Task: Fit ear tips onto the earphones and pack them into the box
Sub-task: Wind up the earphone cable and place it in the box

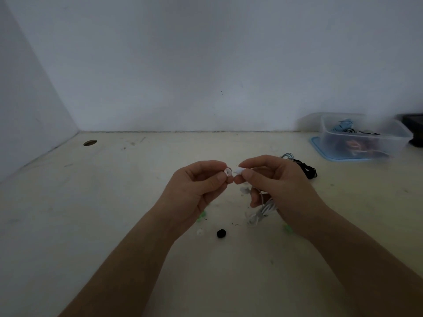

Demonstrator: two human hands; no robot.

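Earphones [350,131] in clear box [398,133]

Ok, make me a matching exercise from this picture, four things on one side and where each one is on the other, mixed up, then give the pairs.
Things:
1. clear ear tip
2. white earbud
3. black ear tip
4. plastic box

Places:
A. far right of the table, on a blue lid
B. pinched in the left hand
C. loose on the table between the forearms
D. held in the right hand

Pairs: 1-B, 2-D, 3-C, 4-A
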